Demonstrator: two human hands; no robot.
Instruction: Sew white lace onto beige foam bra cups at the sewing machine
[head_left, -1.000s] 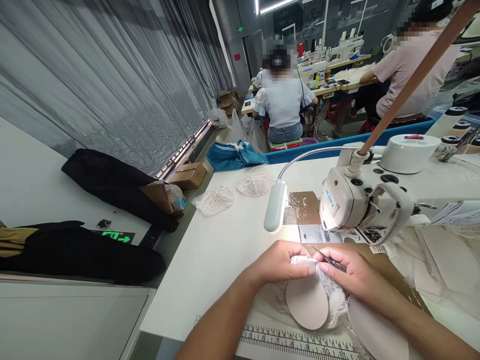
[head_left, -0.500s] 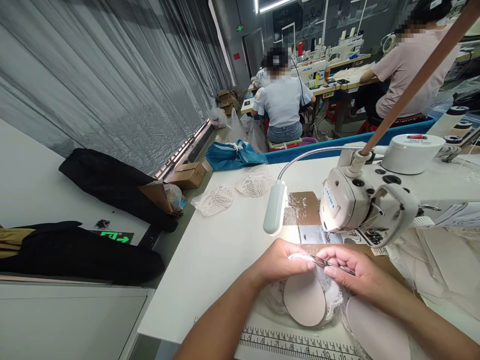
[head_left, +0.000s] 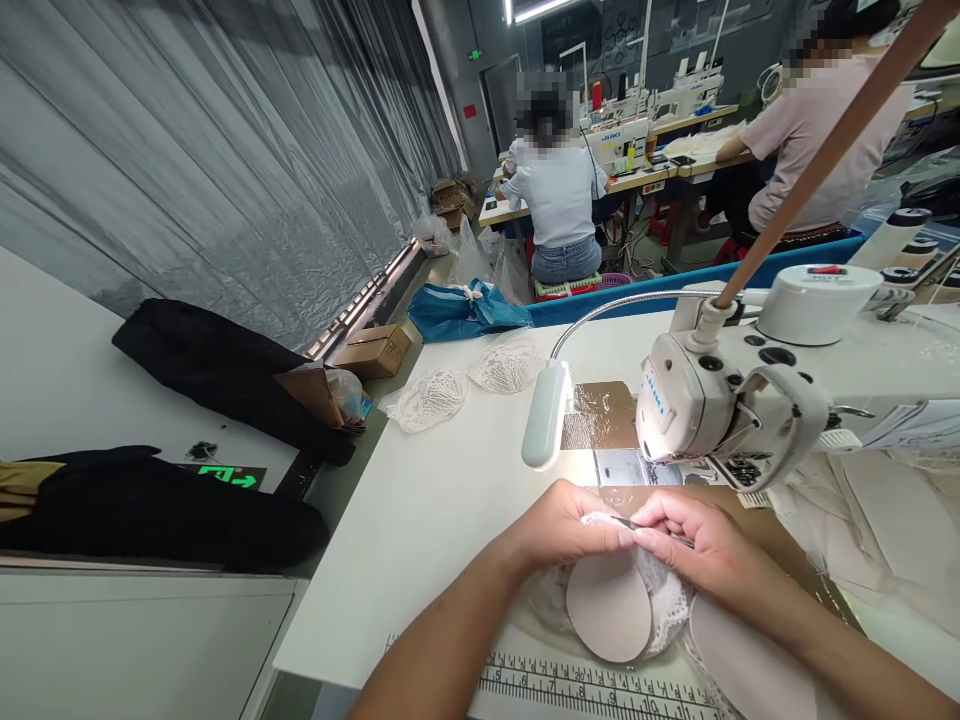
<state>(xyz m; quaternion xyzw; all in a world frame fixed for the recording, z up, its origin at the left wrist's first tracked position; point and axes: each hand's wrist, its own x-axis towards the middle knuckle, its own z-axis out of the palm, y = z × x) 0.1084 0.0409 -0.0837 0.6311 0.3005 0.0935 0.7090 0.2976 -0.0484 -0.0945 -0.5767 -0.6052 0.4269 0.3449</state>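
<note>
While the left hand (head_left: 566,522) pinches the gathered upper edge of the white lace piece (head_left: 667,605), the right hand (head_left: 694,530) holds a slim metal tool (head_left: 684,542) between thumb and fingers. Both hands are on the near side of the sewing machine (head_left: 679,400), their fingertips almost meeting. The tool's long axis runs slantwise, its tip pointing left and slightly away, over the lace edge at the left fingers; much of it is hidden by the right hand.

An oval pale pad (head_left: 609,610) lies against the lace, on the near side of the machine and just below the fingers. The pad's long axis runs roughly away from the person, leaning slightly left toward its far end, and its broad rounded end faces the ruler scale (head_left: 600,692). The lace hangs from the fingers and spreads along the pad's right side, its scalloped border toward the right forearm.

A second pale pad (head_left: 750,660) lies nearer the person than the machine, partly under the right forearm. On the tabletop (head_left: 420,500), left of the machine and beyond the lamp (head_left: 544,415), two lace cups (head_left: 431,400) lie side by side. Pale fabric pieces (head_left: 892,510) lie to the machine's right.
</note>
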